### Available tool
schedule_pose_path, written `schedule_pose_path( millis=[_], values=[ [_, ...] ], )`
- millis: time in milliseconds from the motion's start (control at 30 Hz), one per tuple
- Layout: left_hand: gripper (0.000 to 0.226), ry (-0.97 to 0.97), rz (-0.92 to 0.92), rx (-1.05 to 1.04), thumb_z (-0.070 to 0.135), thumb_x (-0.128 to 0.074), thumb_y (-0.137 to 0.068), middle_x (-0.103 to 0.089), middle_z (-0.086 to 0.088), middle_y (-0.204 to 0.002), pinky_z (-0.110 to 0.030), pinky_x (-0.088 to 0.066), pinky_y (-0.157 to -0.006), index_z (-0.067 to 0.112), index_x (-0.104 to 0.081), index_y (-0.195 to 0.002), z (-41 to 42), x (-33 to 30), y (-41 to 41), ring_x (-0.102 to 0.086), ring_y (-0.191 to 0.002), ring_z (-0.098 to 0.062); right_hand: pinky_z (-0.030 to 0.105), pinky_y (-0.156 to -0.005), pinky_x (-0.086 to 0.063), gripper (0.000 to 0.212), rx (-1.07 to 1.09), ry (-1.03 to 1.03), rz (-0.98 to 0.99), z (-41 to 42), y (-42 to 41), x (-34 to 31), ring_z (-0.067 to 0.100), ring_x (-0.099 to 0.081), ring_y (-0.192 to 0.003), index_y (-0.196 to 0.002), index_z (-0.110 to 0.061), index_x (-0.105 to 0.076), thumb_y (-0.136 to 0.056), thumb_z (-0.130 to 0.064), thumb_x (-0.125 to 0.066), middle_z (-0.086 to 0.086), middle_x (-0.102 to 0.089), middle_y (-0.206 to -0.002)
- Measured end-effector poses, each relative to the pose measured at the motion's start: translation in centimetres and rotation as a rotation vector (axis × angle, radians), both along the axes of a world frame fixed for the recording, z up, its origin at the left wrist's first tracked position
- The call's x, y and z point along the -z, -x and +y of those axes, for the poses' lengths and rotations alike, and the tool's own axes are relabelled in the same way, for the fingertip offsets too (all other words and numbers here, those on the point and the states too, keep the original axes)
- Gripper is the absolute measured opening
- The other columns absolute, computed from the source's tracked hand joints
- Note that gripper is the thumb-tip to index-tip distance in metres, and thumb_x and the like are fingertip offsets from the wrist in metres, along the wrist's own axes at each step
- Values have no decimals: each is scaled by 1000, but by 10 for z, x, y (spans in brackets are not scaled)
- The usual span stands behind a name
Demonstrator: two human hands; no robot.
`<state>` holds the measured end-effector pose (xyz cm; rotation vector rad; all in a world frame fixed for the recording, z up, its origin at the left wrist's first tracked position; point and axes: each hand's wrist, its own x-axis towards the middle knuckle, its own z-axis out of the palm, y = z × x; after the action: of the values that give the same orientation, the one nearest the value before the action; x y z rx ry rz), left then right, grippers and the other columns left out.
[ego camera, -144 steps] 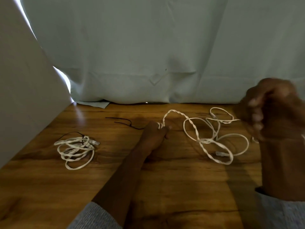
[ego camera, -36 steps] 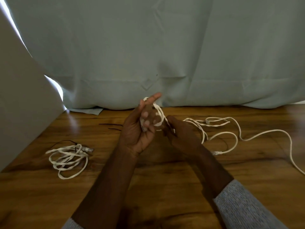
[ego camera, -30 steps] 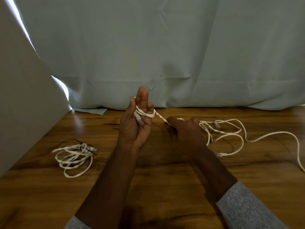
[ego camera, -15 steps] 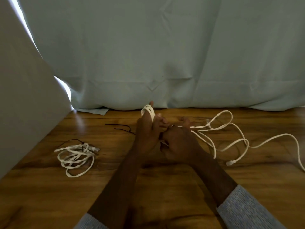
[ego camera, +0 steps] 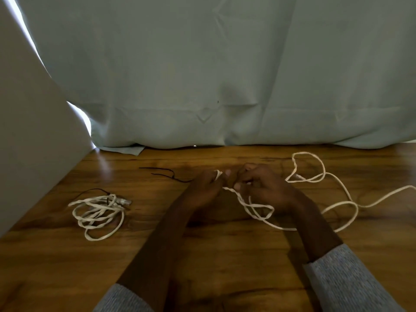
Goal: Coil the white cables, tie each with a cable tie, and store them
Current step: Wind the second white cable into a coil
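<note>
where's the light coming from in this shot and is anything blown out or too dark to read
Head view: daylight enters through the gap between wall and curtain, clipped to white; a soft glare streak on the table below it; both hands, left hand and right hand, are underexposed, so finger detail around the loose cable is murky.

Loose white cable (ego camera: 342, 204): right run cut off by the frame edge, a stretch hidden behind the right hand (ego camera: 267, 190), its wraps at the left hand (ego camera: 206, 188) mostly concealed by the fingers; coiled cable (ego camera: 99, 213): connector end too dim to identify.
</note>
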<state>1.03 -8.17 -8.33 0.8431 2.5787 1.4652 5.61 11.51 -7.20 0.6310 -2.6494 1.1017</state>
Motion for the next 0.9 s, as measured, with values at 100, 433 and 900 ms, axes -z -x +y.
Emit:
schedule_pose_path(
  millis=[100, 433, 900],
  values=[
    [63, 15, -194, 44, 57, -41, -98, -49, 1, -62, -20, -34, -51, 1, -66, -86, -2, -7, -8, -42, -49, -3, 53, -77, -55, 23, 18, 263, -141, 9, -1, 2, 29, -69, -84, -78, -18, -78, -94, -30, -66, 8, -70, -87],
    [38, -295, -456, 126, 39, -53, -100, -40, 4, -55, -26, -29, -50, 19, -55, -67, -4, -4, -14, -33, -49, -11, 29, -66, -49, 35, 328, 537, 93, 5, -1, -7, 13, -66, -66, -74, -14, -75, -101, -27, -58, 1, -72, -69],
    [30, -639, -382, -20, 26, -43, -106, -48, 0, -62, -31, -31, -55, 12, -59, -83, 15, 1, -6, -38, -48, -10, 30, -48, -32, 43, 328, 362, 651, -21, -18, -28, 9, -39, -48, -59, -10, -48, -97, -29, -57, -2, -42, -51]
  ],
)
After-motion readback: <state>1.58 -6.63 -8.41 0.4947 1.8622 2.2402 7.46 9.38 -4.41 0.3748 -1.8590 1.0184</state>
